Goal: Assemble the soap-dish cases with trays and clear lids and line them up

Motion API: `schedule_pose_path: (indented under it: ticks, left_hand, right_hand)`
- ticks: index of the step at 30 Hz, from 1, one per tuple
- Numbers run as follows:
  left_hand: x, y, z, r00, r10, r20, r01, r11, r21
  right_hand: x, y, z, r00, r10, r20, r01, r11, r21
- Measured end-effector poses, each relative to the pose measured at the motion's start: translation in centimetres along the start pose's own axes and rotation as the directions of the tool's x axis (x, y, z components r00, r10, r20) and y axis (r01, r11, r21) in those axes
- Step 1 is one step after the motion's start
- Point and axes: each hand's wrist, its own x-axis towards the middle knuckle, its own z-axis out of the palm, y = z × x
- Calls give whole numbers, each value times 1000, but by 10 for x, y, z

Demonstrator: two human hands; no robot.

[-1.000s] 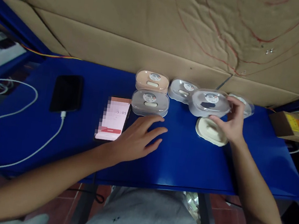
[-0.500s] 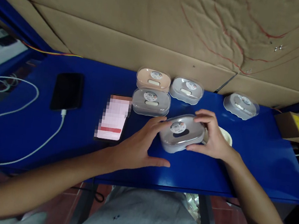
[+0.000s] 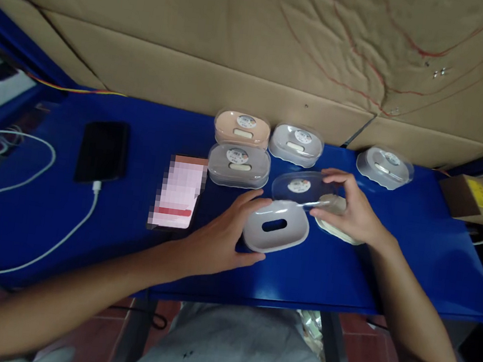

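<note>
My left hand [image 3: 234, 233] is curled around the left end of a pale grey oval soap dish [image 3: 256, 233] with a slot in its middle. My right hand [image 3: 351, 210] grips the right end of a clear oval lid [image 3: 285, 188] with a round sticker. The lid is off the dish, held just behind it and tilted. Partly hidden under the lid and my right fingers lies a cream oval piece [image 3: 341, 233] on the blue table [image 3: 326, 281].
Behind are lidded soap dishes: a peach one [image 3: 231, 123], a darker grey one [image 3: 221, 163] and a light grey one [image 3: 280, 141]. Another grey one [image 3: 366, 162] sits farther right. A lit phone [image 3: 180, 191], a black device [image 3: 102, 151] with white cable and a cardboard box [image 3: 459, 198] flank them.
The clear lid has come off the grey dish and is now in my right hand, behind it. My left hand has closed around the dish's left end.
</note>
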Motion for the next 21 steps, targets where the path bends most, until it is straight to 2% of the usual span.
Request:
schedule_pose_path:
  ticks: [2,4,7,9,13,17,21]
  left_hand:
    - [0,2,-2,999,-11,45,10,1000,16]
    - [1,4,-6,995,-9,99,6,999,32]
    - [3,7,-11,988,20,154,-32,997,73]
    - [4,8,-13,985,40,170,-59,992,111]
    - [5,6,-13,982,57,180,-88,982,169]
    - [6,4,-13,985,44,170,-75,981,177]
    - [7,1,-14,990,20,139,-47,979,197]
  right_hand:
    - [2,9,5,996,34,-82,-40,997,-69]
    - [4,13,13,994,39,-98,-50,992,-119]
    - [5,11,22,999,21,-25,-26,981,-194]
    - [4,6,19,999,29,35,-21,974,-227]
    - [-3,5,-8,988,113,106,-80,960,-269]
    - [-18,22,-42,944,250,215,-171,929,-328]
    - [-29,27,-56,902,273,335,-180,943,-281]
